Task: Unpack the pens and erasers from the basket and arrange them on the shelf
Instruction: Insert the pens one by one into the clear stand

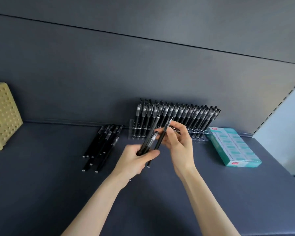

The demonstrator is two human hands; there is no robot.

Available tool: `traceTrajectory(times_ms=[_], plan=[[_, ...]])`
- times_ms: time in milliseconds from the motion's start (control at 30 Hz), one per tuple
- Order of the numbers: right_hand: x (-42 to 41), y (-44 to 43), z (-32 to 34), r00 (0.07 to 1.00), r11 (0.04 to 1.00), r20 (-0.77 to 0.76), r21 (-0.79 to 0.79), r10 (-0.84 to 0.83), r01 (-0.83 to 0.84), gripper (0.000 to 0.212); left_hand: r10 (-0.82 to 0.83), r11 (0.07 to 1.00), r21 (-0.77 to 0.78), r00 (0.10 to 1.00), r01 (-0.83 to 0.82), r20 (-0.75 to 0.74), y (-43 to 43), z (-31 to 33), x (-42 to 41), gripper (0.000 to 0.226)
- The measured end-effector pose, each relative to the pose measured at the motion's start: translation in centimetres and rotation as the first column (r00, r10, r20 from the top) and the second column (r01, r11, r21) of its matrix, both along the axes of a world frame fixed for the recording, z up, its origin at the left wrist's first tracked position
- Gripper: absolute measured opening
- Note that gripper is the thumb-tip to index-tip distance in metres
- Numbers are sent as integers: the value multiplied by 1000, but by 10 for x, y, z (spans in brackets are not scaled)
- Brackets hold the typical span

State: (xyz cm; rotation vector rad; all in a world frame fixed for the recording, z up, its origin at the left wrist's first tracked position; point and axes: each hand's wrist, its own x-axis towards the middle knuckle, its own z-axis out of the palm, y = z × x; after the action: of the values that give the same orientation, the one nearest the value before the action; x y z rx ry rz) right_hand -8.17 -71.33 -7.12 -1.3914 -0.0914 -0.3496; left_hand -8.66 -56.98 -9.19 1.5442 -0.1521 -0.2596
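On the shelf (41, 193) most pens (182, 114) stand racked; your left hand (134, 160) grips several, right hand (179, 143) pinches one; a pile (102, 145) waits.

Bare left hand (134, 160), bare right hand (180, 144), bare forearms (99, 199)

Cannot see into the basket (5, 113), cut off at the left edge. Cannot read the tiny words on the green box (235, 147). Cannot count the pens (147, 142) bunched in the left hand (134, 160).
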Motion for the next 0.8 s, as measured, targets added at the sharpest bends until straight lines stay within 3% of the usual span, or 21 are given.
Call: traceTrajectory(times_ms=[167,300,367,433,500,633,800], plan=[[0,-39,5,998,988,23,-139,-66,69,17,101,993,55,993,-105,63,-38,-5,-9,28],[15,-53,13,984,956,94,-240,-149,168,22,192,981,-12,980,-192,59,-48,-7,-2,21],[25,-56,17,973,940,152,-268,-174,210,28,247,969,-47,966,-244,79,-48,-9,7,33],[34,-56,20,961,922,208,-304,-181,239,32,311,950,-16,937,-312,158,-46,-10,15,42],[43,-53,24,951,913,249,-316,-184,259,33,343,932,29,905,-361,250,-44,-12,20,35],[59,-44,30,937,905,303,-324,-176,275,39,336,932,36,898,-360,283,-40,-23,25,15],[72,-34,25,928,899,347,-352,-133,260,33,352,933,-14,903,-360,245,-41,-28,25,19]])
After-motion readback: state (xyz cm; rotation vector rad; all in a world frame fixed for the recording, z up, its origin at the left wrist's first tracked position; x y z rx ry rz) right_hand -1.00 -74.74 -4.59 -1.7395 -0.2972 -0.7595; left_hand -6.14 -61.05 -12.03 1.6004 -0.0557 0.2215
